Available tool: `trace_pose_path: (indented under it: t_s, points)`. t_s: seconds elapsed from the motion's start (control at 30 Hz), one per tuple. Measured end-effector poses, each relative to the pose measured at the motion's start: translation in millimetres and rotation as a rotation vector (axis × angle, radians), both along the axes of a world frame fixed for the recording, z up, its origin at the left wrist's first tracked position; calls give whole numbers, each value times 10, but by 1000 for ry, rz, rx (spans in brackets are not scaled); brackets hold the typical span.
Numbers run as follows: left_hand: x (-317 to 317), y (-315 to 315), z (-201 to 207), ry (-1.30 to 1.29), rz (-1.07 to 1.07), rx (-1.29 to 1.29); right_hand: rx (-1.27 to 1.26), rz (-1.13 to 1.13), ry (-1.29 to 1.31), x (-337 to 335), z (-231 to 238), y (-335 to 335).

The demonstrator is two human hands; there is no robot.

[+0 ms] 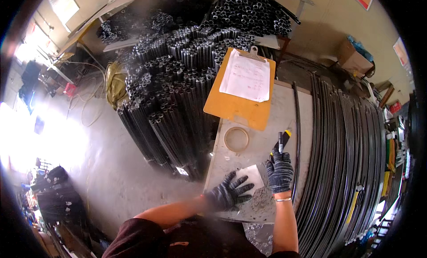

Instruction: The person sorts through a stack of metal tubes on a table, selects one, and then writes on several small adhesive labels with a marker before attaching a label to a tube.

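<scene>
Over the grey tabletop (283, 107): a slim black cylindrical marker (280, 143) is seen at the gloved right hand (279, 173), crossing a flat black-and-yellow cutter (287, 134).
Marker axis: its length is directed away from the body, nearly in line with the right forearm; its far end is left uncovered.
Cutter axis: it is slanted, the far end turned rightward, the near end turned leftward toward the fingers.
White paper piece (254, 175): it is laid flat and skewed on the table, its near left part covered by the gloved left hand (227, 193).
Right hand pose: the forearm is brought in from the lower edge, almost straight, with the back of the hand uppermost; the fingers are drawn together at the marker's near end. Whether it is pinched or merely touched cannot be told.
Left hand pose: the forearm is angled in from the lower left; the fingers are spread and pointed rightward across the paper.
Marker look: a dark body is broken by a pale section near the fingers.
Farther off: a beige ring-shaped roll (226, 139) and an orange-brown clipboard (240, 114) are set on the table.
</scene>
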State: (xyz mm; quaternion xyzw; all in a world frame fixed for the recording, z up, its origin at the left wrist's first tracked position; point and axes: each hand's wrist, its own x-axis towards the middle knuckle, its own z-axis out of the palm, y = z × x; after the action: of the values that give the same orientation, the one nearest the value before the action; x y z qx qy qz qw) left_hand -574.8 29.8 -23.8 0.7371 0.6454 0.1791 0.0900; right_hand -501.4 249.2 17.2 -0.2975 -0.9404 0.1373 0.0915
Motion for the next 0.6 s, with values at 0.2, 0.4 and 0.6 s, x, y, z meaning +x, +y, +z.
trace_pose_path:
  t_s: [0.2, 0.4, 0.6]
  points:
    - [-18, 86, 126, -142, 315, 145, -49, -96, 215, 513, -82, -403]
    - [-10, 44, 91, -242, 334, 128, -347, -12, 535, 326, -183, -636]
    - [-102, -98, 90, -199, 233, 117, -427, -111, 506, 501, -396, -725]
